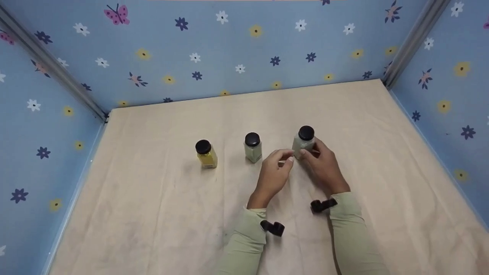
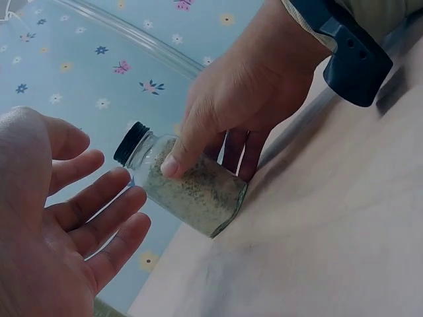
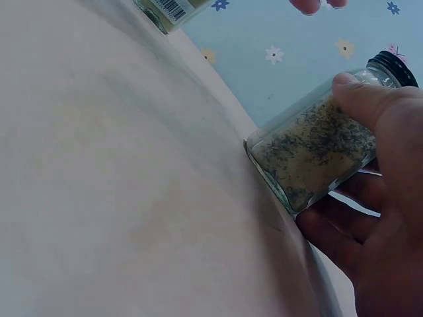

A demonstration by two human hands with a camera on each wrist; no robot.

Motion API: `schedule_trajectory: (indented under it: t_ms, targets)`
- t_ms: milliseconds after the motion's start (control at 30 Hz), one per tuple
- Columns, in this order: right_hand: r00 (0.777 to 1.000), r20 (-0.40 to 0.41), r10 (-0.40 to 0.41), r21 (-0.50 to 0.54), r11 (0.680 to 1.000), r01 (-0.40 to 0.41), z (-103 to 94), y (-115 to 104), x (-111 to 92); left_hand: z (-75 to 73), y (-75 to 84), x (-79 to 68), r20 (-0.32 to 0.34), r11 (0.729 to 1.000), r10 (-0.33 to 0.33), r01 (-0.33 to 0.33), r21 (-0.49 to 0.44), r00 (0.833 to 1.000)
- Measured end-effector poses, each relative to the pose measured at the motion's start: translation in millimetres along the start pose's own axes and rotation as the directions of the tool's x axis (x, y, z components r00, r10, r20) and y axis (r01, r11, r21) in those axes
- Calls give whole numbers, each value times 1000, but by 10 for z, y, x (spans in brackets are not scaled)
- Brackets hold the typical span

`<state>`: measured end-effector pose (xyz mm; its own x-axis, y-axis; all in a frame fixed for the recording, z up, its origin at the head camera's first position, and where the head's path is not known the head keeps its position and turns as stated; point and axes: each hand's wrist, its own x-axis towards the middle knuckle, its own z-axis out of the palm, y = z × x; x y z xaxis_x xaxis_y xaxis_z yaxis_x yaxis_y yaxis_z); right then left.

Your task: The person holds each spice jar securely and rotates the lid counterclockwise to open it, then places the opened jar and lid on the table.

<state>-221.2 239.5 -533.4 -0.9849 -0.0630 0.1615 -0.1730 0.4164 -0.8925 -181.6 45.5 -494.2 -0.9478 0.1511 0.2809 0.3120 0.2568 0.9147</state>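
My right hand point(image 1: 327, 166) grips a square glass jar point(image 1: 302, 144) with a black lid, thumb on one side and fingers on the other. Green-flecked dried seasoning fills much of this jar point(image 3: 317, 148), seen close in the right wrist view. Its base appears to touch the cloth. Just left of it is my left hand point(image 1: 273, 172), fingers loosely bent and holding nothing; in the left wrist view its fingers point(image 2: 109, 205) are spread near the jar's lid. A second greenish jar point(image 1: 253, 149) stands upright left of that hand. Farther left stands a jar with yellow contents point(image 1: 207, 156), also black-lidded.
A beige cloth point(image 1: 183, 229) covers the table under the jars. Blue flowered panels point(image 1: 229, 46) rise at the back and both sides, with grey metal posts point(image 1: 416, 42) at the corners. Each forearm wears a black wrist mount point(image 1: 273, 228).
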Motion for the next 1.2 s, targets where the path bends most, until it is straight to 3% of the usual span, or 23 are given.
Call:
schedule_trajectory:
  t_ms: [433,667,1200]
  targets:
    - [999,-32,16,-14,1000,-17,46,-15,30,120,3,114,-93,999,-21,17,-46,995]
    - [999,-38,37,6,999,-37,37,-27,49,108,4,293,-106,998,-50,45,-42,993]
    - [997,-41,69,28,997,-68,13,74,79,215,-54,666,85,996,-84,86,-15,993]
